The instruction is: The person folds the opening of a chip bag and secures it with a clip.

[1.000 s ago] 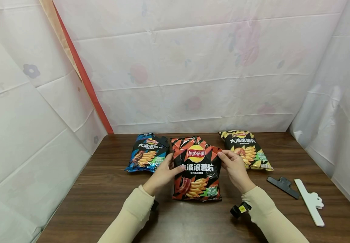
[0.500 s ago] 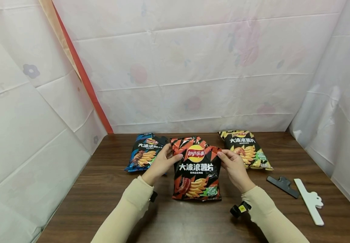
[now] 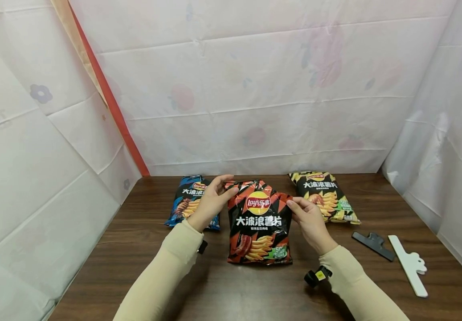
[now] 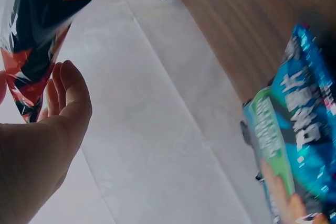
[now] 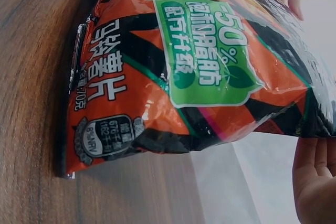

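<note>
A red-and-black bag of chips [image 3: 259,223] stands upright, front towards me, its bottom edge at the table in the right wrist view. My left hand [image 3: 211,200] is at its upper left corner, thumb on the front and fingers behind. The left wrist view has that hand [image 4: 58,114] with the bag's folded corner [image 4: 29,77] between thumb and fingers. My right hand [image 3: 308,218] pinches the upper right edge, thumb in front. Behind my left hand lies a blue bag of chips [image 3: 186,203], partly covered by it.
A yellow-and-black bag of chips [image 3: 323,196] lies at the back right. Nearer on the right are a black bag clip [image 3: 374,245] and a long white clip [image 3: 409,266] on the wooden table [image 3: 134,249]. White sheeting [image 3: 255,89] hangs behind and along both sides.
My left hand has slid up the bag's left side to its top corner, now covering the black clip on the blue bag. My right hand keeps its place.
</note>
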`<state>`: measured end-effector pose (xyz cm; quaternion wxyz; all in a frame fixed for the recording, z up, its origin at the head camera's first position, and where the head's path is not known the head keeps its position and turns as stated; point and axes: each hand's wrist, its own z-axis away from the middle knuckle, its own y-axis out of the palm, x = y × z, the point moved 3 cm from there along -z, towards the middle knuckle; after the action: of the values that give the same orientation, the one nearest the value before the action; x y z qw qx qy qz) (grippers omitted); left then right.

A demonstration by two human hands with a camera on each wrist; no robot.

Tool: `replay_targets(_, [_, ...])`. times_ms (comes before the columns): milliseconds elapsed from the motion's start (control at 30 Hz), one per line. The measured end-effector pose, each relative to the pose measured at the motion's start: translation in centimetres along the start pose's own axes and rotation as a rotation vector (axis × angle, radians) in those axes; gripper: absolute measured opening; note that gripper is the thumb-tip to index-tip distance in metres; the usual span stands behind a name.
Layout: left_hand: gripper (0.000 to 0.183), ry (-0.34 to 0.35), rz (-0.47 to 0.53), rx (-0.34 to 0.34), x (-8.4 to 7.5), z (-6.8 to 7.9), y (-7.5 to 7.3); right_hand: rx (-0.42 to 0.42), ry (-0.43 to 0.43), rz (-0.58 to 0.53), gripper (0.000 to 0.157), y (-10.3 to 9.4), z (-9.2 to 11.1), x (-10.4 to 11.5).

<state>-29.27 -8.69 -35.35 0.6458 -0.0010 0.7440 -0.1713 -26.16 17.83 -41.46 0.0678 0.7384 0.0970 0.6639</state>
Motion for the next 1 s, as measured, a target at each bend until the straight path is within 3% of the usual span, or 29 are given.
replay_targets(400, [0.027, 0.069, -0.143, 0.017, -1.9, -1.9, 0.0, 0.013, -0.015, -0.019, 0.01, 0.3, 0.1, 0.3])
replay_targets(800, [0.025, 0.139, -0.346, 0.057, -4.7, -3.1, 0.5, 0.035, -0.031, -0.032, 0.01, 0.4, 0.4, 0.5])
replay_targets(1000, [0.028, 0.162, -0.436, 0.145, -5.9, -3.5, 1.1, 0.045, -0.036, -0.047, 0.01, 0.4, 0.5, 0.5])
